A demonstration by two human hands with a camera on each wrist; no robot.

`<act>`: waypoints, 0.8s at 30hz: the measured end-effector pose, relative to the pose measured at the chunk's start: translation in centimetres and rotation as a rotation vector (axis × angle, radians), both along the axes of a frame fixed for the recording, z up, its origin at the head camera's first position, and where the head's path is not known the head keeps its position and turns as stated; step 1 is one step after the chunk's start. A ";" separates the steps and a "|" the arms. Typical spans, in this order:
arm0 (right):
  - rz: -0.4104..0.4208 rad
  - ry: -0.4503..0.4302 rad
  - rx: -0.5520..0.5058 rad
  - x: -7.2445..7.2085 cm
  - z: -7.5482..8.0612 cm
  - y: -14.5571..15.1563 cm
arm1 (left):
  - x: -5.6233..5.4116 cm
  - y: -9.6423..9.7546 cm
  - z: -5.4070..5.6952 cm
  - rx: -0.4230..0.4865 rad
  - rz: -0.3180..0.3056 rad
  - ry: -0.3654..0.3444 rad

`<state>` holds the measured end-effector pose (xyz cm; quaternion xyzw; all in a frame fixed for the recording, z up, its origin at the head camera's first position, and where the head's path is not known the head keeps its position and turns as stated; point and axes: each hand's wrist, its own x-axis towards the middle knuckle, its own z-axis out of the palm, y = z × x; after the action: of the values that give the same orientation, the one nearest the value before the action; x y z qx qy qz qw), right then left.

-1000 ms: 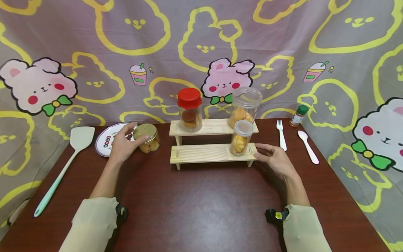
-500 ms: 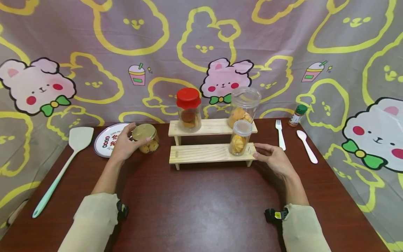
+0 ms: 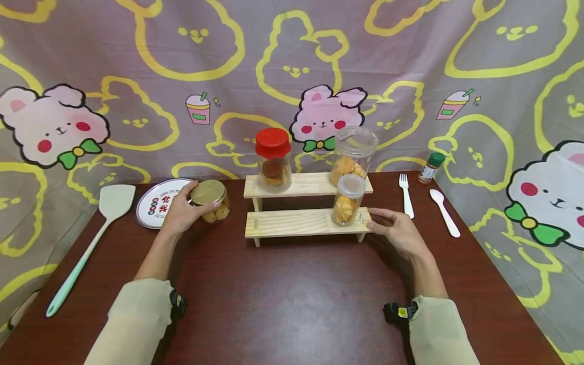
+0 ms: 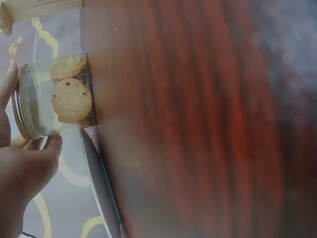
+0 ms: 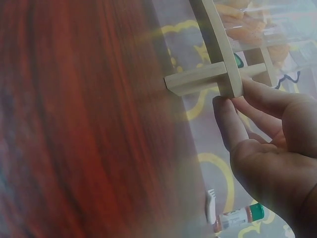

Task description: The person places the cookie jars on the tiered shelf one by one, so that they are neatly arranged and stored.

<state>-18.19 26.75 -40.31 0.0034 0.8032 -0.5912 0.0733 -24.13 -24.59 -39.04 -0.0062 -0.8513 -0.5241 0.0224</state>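
A squat clear jar of cookies with a gold lid (image 3: pixel 209 192) stands on the table at left. My left hand (image 3: pixel 181 209) holds it near the lid, thumb in front and fingers behind; the left wrist view shows the cookies (image 4: pixel 72 99) inside. My right hand (image 3: pixel 400 233) pinches the right end of the lower step of a pale wooden two-step rack (image 3: pixel 292 222), thumb and index finger at its corner. On that step stands a small clear jar of yellow cookies (image 3: pixel 349 200). The upper step bears a red-topped jar (image 3: pixel 272 144) and a larger clear jar (image 3: pixel 355 147).
A white plate (image 3: pixel 152 208) lies behind my left hand, with a spatula (image 3: pixel 98 228) farther left. To the right are a white fork (image 3: pixel 406 195), a white spoon (image 3: pixel 444 213) and a green-capped spice bottle (image 3: pixel 430 168). A patterned cloth (image 3: pixel 237 61) hangs behind the table.
My left hand has moved in slightly against the gold-lidded jar, narrowing the gap between thumb and fingers. My right hand stays at the rack's end.
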 end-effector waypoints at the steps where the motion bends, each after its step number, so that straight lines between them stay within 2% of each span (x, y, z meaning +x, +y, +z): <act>1: 0.001 0.000 0.002 0.0 0.0 0.0 | 0.0 0.0 0.0 0.002 -0.001 -0.002; 7: 0.001 0.004 -0.006 0.0 -0.1 0.0 | -0.1 -0.1 0.0 -0.003 -0.003 0.001; 14: 0.010 0.013 -0.020 0.0 -0.2 -0.2 | 0.1 -0.5 0.1 -0.054 0.037 0.004; 24: 0.011 0.026 -0.026 0.1 -0.2 -0.2 | 0.3 -0.8 0.9 -0.063 0.050 -0.009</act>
<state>-18.12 26.59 -40.51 -0.0096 0.7961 -0.6014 0.0663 -23.80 -25.35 -38.19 0.0167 -0.8674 -0.4963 0.0313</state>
